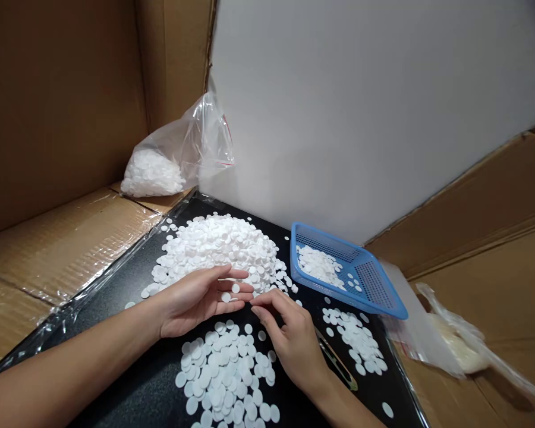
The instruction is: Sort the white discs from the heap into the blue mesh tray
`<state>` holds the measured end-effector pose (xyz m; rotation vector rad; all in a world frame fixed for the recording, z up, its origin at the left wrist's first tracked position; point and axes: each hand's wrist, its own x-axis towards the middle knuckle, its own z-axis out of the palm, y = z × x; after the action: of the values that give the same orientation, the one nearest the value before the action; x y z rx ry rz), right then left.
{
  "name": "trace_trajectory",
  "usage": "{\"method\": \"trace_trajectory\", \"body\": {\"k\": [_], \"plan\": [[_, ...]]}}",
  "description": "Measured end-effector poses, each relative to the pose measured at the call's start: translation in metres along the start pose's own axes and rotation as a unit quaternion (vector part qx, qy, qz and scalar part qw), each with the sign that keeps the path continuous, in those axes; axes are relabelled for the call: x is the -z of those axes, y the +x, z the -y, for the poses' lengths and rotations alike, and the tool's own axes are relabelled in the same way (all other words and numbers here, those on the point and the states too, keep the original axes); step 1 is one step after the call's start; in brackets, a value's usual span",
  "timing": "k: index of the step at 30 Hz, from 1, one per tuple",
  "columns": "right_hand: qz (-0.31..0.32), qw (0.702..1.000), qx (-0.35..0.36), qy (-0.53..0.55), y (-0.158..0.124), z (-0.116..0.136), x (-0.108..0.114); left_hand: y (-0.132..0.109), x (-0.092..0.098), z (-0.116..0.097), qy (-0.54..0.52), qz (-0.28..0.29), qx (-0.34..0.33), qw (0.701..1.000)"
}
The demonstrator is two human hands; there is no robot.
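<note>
My left hand [205, 297] is palm up with its fingers stretched out. A few small white discs [225, 296] lie loose on those fingers. Close by, my right hand [285, 333] has thumb and forefinger pinched together at the left fingertips; whatever is between them, if anything, is too small to make out. Behind my hands rises a large heap of white discs [218, 244]. A flatter, spread-out pile of discs [227, 374] lies below them, nearer to me.
A blue plastic basket [383, 300] holding white discs stands at the right, near a smaller disc pile [361, 342]. A dark elongated tool [336, 359] lies beside my right wrist. Clear bags stand at back left [154, 172] and right [461, 345]. Cardboard surrounds the black tabletop [129, 368].
</note>
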<state>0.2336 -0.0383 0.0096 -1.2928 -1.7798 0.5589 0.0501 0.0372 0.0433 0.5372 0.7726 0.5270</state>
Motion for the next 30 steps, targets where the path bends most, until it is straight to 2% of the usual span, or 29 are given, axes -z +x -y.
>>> {"method": "trace_trajectory", "body": {"k": [3,6,13,21,30], "plan": [[-0.012,0.998,0.059,0.016,0.0,0.003,-0.004,-0.001,-0.003,0.005,-0.005,0.028,0.02,0.999],[-0.006,0.997,0.076,0.016,-0.002,0.003,-0.007,-0.001,-0.005,0.008,-0.001,0.049,0.034,0.998],[-0.047,0.99,0.132,-0.009,-0.007,-0.004,0.005,-0.001,-0.004,0.005,-0.002,0.045,0.044,0.998],[-0.053,0.996,0.076,0.013,-0.003,-0.002,0.008,-0.001,-0.003,0.005,0.009,0.043,0.046,0.998],[-0.04,0.998,0.041,-0.008,-0.007,0.003,0.0,-0.001,0.001,0.007,-0.008,0.123,0.054,0.991]]}}
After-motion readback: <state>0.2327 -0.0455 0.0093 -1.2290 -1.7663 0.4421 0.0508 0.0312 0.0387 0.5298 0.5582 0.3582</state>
